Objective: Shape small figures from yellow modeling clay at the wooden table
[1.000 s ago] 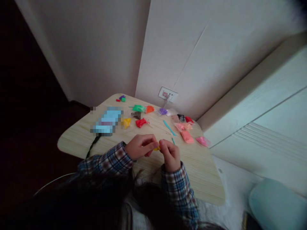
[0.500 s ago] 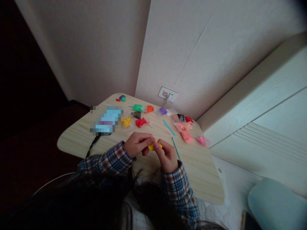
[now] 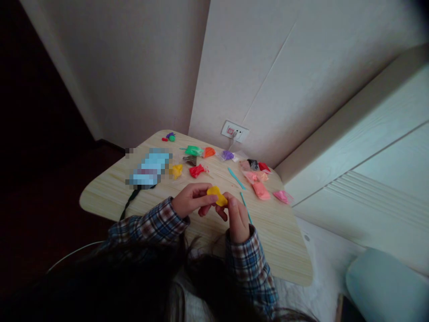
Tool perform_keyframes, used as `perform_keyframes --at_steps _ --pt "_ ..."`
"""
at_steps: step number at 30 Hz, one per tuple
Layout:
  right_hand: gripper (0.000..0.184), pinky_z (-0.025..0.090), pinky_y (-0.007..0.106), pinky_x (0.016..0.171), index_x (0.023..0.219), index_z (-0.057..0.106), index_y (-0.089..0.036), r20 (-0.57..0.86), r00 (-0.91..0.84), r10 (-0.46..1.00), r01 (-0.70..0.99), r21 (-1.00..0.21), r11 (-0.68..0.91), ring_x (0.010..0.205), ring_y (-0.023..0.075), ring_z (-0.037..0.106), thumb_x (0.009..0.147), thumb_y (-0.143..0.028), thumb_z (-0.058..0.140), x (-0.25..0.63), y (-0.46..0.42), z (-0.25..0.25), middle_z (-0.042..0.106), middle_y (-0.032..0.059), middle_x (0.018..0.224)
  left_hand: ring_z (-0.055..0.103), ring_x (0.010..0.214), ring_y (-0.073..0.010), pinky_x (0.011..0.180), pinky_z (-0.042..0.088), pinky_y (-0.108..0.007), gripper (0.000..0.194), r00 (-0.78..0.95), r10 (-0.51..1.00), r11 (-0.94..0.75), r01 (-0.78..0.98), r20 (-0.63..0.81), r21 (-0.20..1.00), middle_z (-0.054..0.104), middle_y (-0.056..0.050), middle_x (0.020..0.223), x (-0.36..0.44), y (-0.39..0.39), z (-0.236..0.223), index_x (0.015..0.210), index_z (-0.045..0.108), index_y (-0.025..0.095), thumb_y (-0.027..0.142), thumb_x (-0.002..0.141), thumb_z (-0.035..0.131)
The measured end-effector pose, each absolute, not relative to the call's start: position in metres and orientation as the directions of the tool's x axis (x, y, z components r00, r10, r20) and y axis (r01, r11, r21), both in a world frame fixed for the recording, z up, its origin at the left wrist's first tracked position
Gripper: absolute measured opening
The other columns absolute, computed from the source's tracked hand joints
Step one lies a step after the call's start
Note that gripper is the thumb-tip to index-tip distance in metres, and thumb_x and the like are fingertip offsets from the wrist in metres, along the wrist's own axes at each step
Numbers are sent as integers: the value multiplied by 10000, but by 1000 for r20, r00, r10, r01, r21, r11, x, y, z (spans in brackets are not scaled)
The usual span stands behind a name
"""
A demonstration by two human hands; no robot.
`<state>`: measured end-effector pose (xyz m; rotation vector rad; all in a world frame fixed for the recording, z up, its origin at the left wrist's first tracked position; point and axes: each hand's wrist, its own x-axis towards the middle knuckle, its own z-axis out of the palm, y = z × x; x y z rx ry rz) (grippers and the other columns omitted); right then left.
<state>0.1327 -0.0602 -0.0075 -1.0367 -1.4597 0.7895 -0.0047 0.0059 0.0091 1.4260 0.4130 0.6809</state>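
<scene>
A flattened piece of yellow modelling clay point(image 3: 217, 195) is held between my two hands, above the near middle of the table. My left hand point(image 3: 192, 200) pinches its left end between thumb and fingers. At the other end my right hand point(image 3: 237, 216) grips the clay's lower right edge with thumb and forefinger. Just beyond the right hand lies a thin teal stick point(image 3: 246, 207), partly hidden by that hand. A flat blue modelling knife point(image 3: 236, 179) rests farther back. The opened bag of yellow clay point(image 3: 176, 171) sits behind my left hand.
On the wooden table point(image 3: 281, 241) lie bags of red clay point(image 3: 197, 171), green clay point(image 3: 193, 150), purple clay point(image 3: 227, 155) and pink clay point(image 3: 260, 190). A blurred-out screen point(image 3: 150, 167) with a black cord is at left. Small shaped clay pieces point(image 3: 171, 138) sit at the far corner.
The yellow clay has come up into clearer view, showing as a wider flat piece. My right thumb has shifted off its face to its right edge.
</scene>
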Motion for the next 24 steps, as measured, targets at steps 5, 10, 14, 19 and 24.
perform_keyframes --at_steps 5,10,14,19,24 --pt "377 334 272 508 816 560 -181 398 -104 912 -20 -917 398 502 109 410 925 -438 307 130 -62 -3 568 12 639 442 378 -56 377 339 -172 442 726 659 -15 -248 196 969 498 38 481 -7 7 8 674 519 120 549 731 607" --pt "314 334 256 494 813 561 -188 428 -170 888 -62 -904 424 508 106 405 919 -403 358 129 -63 -1 589 14 645 415 388 -56 401 329 -179 424 683 676 -131 -256 276 958 457 48 461 -7 2 8 648 485 133 527 799 527" --pt "343 293 236 450 708 527 -199 413 -103 905 26 -908 418 453 89 362 882 -474 418 129 -63 -1 513 -28 539 402 411 -61 428 322 -186 415 677 674 -254 -162 294 954 445 49 469 -8 -4 11 654 489 138 505 847 461" --pt "397 288 243 482 616 477 -199 380 -26 925 241 -895 375 464 87 316 866 -503 429 130 -61 -4 403 -48 500 408 439 -72 471 331 -202 466 694 630 -388 -108 349 915 445 43 480 -9 -7 10 655 467 150 545 878 361" --pt "426 262 241 471 571 449 -192 373 92 923 349 -880 321 479 85 339 873 -491 411 133 -61 -7 375 -48 503 423 439 -78 465 343 -208 540 725 581 -407 -135 370 903 452 44 506 -8 -6 9 695 471 150 667 808 365"
